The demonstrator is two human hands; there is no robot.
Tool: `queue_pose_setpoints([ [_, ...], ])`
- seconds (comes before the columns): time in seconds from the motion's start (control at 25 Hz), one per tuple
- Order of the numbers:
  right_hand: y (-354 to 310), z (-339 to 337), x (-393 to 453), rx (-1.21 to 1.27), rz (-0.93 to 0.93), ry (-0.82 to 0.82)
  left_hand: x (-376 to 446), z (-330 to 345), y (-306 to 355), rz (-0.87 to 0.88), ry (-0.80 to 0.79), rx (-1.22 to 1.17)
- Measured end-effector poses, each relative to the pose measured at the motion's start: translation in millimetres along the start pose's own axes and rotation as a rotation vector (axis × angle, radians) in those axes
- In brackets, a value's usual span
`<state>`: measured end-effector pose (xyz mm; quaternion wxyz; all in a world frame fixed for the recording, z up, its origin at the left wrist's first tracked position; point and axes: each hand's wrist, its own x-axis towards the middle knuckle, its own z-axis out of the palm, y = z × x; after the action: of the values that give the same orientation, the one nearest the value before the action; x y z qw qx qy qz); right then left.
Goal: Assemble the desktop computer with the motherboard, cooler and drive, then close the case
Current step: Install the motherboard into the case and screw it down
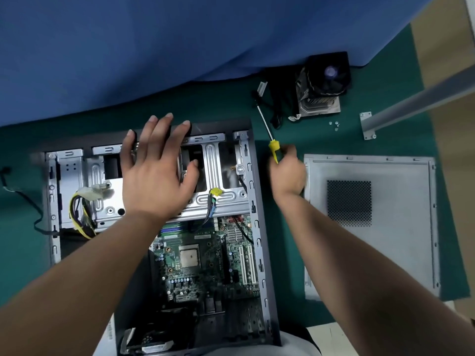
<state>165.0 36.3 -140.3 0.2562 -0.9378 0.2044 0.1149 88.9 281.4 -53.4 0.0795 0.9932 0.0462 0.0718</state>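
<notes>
Hands first: the left hand lies flat with fingers spread on the metal drive cage at the far end of the open case, pressing down rather than gripping anything. Over on the other side, the right hand is wrapped round the yellow handle of a screwdriver, shaft pointing away toward the far edge of the green mat, just outside the case wall.

Motherboard sits inside the case, below the cage, its processor socket bare. Cooler waits on the mat, well apart at the far right, fan up, with a few loose screws near it. Side panel lies flat beside the case on the right, so closing is a long way off. I cannot tell whether a drive is already in the cage.

My read: the driver is coming in for a fastening job at the cage or board. To do it well, keep that flat palm steadying the frame, seat the tip squarely in the screw head before turning, and mind the yellow and black cable bundle at the left so nothing gets pinched.
</notes>
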Motion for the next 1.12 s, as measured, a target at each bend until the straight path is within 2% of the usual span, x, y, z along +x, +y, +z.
queue_pose_setpoints([
  [0.64, -3.4, 6.9, 0.7, -0.015, 0.017, -0.01, -0.6, 1.4, -1.2, 0.012, 0.015, -0.036],
  [0.96, 10.8, -69.1, -79.7, 0.624, 0.041, -0.109, -0.6, -6.5, 0.7, -0.007, -0.055, -0.105],
  [1.04, 2.9, -98.3, -107.4, 0.727, 0.023, -0.131, -0.8, -20.6, 2.2, -0.039, -0.1, -0.199],
  [1.12, -6.1, -117.5, -133.2, 0.801, 0.0, -0.19, -6.1, -36.0, 11.5, -0.099, -0.118, -0.407],
])
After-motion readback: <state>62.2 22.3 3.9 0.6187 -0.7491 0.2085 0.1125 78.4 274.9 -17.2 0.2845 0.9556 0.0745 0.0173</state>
